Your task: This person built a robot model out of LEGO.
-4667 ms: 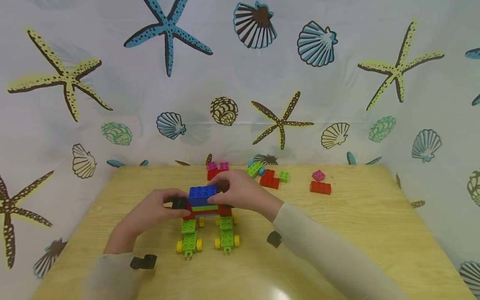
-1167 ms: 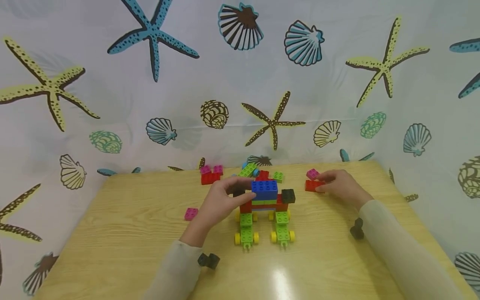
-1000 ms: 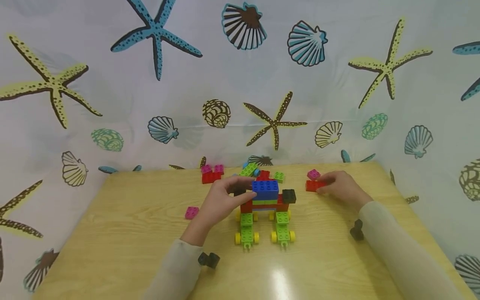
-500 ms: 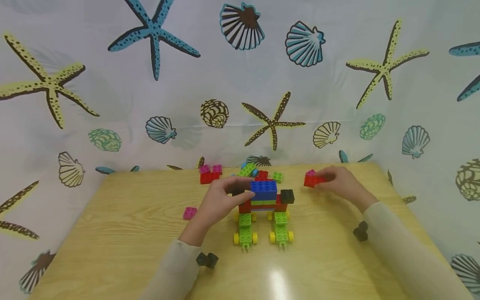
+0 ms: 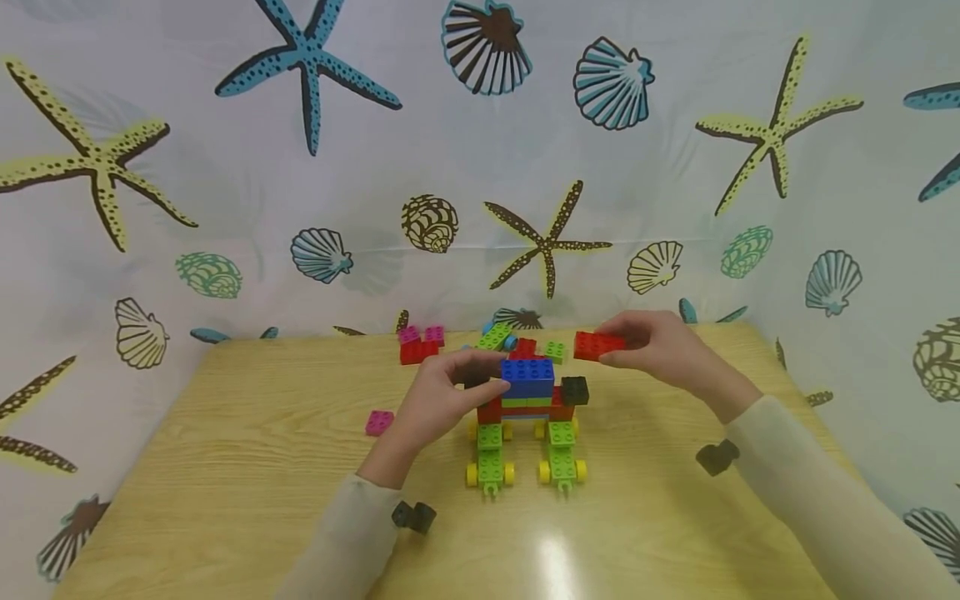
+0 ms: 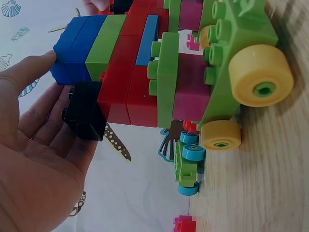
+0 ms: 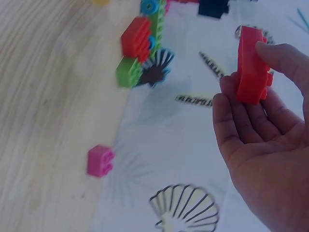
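Observation:
My left hand [image 5: 442, 392] holds the toy-brick vehicle at its blue top [image 5: 527, 377]. In the left wrist view the thumb presses the blue bricks [image 6: 77, 50], and the fingers reach behind, beside a black brick [image 6: 86, 110]. Below the blue come green and red layers, then green wheel bases [image 5: 491, 467] with yellow wheels, standing on the table. My right hand [image 5: 663, 350] pinches a red brick [image 5: 597, 345] between thumb and fingers, raised off the table, back and right of the vehicle. Its studs show in the right wrist view, where the hand [image 7: 275, 159] holds it on end.
Along the back lie a red brick with pink ones [image 5: 420, 350], a green piece with blue wheels [image 5: 492, 336], red bricks [image 5: 522, 348] and a small green brick [image 5: 555, 351]. One pink brick [image 5: 379, 422] lies at left, another [image 7: 100, 161] at right. A patterned curtain [image 5: 450, 150] hangs behind.
Since the first frame, the vehicle has shifted right and my right hand has left it. That hand has picked up the red brick and carried it left. My left hand stays on the blue top.

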A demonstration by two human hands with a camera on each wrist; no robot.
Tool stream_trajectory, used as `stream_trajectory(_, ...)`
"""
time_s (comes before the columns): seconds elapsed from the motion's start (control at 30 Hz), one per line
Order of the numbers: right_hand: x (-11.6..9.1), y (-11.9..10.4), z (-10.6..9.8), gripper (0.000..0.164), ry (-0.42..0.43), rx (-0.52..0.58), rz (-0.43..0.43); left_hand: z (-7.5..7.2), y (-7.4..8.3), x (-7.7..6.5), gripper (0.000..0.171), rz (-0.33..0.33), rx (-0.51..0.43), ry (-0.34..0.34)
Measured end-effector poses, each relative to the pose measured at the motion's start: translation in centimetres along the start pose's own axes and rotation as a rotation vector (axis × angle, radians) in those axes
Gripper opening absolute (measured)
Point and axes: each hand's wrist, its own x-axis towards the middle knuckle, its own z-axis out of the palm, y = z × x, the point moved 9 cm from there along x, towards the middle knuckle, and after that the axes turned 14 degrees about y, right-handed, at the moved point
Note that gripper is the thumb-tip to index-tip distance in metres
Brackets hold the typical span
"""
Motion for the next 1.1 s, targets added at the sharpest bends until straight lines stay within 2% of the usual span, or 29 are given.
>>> stream_trajectory(0.13,-0.3,-2.2,0.7,0.039,-0.032,0.046,-0.040,0.0,-0.1,0.0,0.040,0.000,0.005,-0.002)
stream_trajectory(0.3,-0.3,-3.7,1.4,0.040,-0.060,0.088,-0.058,-0.1,-0.1,0.1,0.040,-0.007,0.004,-0.001)
stream_trajectory(0.77,-0.4,-5.2,3.6,0.040,-0.127,0.114,-0.058,0.0,0.1,-0.1,0.040,0.005,-0.016,-0.012)
stream_trajectory(1.1,-0.5,-5.6,4.2,0.040,-0.147,0.124,-0.074,-0.1,0.1,-0.1,0.040,0.007,-0.023,-0.017)
